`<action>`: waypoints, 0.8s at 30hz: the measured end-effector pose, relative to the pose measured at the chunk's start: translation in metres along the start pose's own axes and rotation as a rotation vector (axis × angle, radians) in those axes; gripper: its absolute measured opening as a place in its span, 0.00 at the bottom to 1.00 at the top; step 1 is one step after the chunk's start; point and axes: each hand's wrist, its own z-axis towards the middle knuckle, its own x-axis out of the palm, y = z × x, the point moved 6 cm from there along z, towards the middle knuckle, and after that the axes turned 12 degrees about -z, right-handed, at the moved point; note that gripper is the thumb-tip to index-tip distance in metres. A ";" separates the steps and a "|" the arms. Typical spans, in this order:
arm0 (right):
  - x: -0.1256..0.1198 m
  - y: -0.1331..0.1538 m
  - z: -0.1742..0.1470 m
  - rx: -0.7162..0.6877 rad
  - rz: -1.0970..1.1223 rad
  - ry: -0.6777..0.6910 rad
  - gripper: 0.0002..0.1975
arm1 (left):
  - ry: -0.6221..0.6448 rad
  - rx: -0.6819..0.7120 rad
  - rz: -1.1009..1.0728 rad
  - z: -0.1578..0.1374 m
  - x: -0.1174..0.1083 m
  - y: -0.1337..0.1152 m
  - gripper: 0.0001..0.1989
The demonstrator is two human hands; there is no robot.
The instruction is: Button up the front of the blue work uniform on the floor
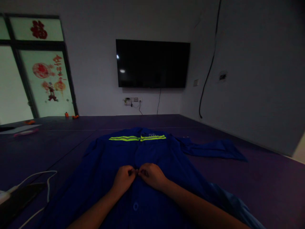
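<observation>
A blue work jacket [154,154] with yellow-green reflective strips across its chest lies spread out in front of me, collar at the far end. At its front placket, my left hand [125,178] and my right hand [152,175] meet with fingers pinched together, the fingertips almost touching. Both pinch the jacket's front edge; whether a button is between the fingers is hidden. Nearer to me a round button [135,206] shows on the placket. One sleeve [214,149] stretches out to the right.
A white cable [49,183] and a dark flat object [23,197] lie at the left. Small orange items [67,114] stand near the door. The purple surface [257,181] runs to the walls. A television [153,63] hangs ahead; a black cable [209,70] dangles at right.
</observation>
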 end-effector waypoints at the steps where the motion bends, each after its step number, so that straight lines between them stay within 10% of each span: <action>1: 0.000 0.000 0.000 0.001 0.002 0.001 0.06 | 0.002 0.000 0.001 0.000 0.000 0.000 0.15; 24: -0.002 0.001 -0.001 -0.004 0.019 0.010 0.07 | 0.001 0.019 0.026 0.000 0.001 0.002 0.16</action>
